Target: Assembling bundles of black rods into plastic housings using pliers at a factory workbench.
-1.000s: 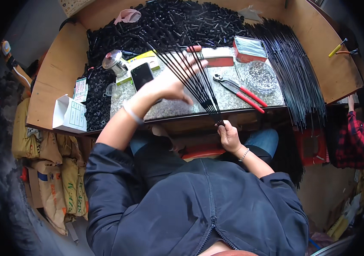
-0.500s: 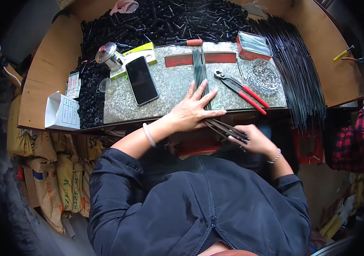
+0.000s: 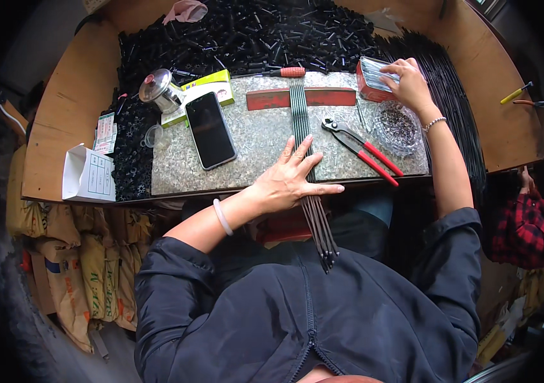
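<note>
My left hand [image 3: 290, 173] lies flat with spread fingers across a row of thin dark rods [image 3: 318, 226], pressing them on the stone slab [image 3: 176, 169]. The rods run side by side over a red bar [image 3: 269, 98], their capped near ends sticking out past the table edge toward my jacket. At the slab's far right, my right hand [image 3: 410, 86] reaches over a red box [image 3: 370, 88] of thin silvery pins [image 3: 375, 66]. Its thumb and index finger are apart at the pins, and none is plainly held. A red-handled tool [image 3: 293, 72] lies at the rods' far ends.
Red-handled cutters [image 3: 368, 153] and a clear dish of small metal bits [image 3: 398, 127] lie right of the rods. A phone [image 3: 211, 131], a lidded jar [image 3: 160, 90] and a white box [image 3: 89, 173] are left. Black parts [image 3: 246, 38] heap behind; long black rods [image 3: 454, 102] line the right.
My right hand has let go of the rods' near ends and moved up and right to the pin box. The rods now fan out straight toward me. My left hand stays on them.
</note>
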{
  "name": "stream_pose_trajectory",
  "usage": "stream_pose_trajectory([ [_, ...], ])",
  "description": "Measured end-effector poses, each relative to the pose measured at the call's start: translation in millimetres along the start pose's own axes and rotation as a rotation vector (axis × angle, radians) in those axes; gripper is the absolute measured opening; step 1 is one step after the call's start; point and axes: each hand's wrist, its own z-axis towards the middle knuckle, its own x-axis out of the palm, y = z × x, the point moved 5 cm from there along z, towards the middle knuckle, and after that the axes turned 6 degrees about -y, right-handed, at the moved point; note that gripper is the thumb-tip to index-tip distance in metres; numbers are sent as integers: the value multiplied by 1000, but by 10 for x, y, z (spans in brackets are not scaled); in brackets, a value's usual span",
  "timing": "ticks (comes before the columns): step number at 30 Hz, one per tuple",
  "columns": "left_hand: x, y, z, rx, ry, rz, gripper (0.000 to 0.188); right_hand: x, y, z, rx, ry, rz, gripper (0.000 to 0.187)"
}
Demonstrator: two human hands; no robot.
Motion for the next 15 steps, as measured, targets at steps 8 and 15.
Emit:
stream_pose_trajectory([
  [8,-21,10,-5,-9,-7,-24,66,215,-81,30,-34,35,49,13],
  [15,4,31,25,12,-7,7,60,36,111,116,-56,-246,137,9],
])
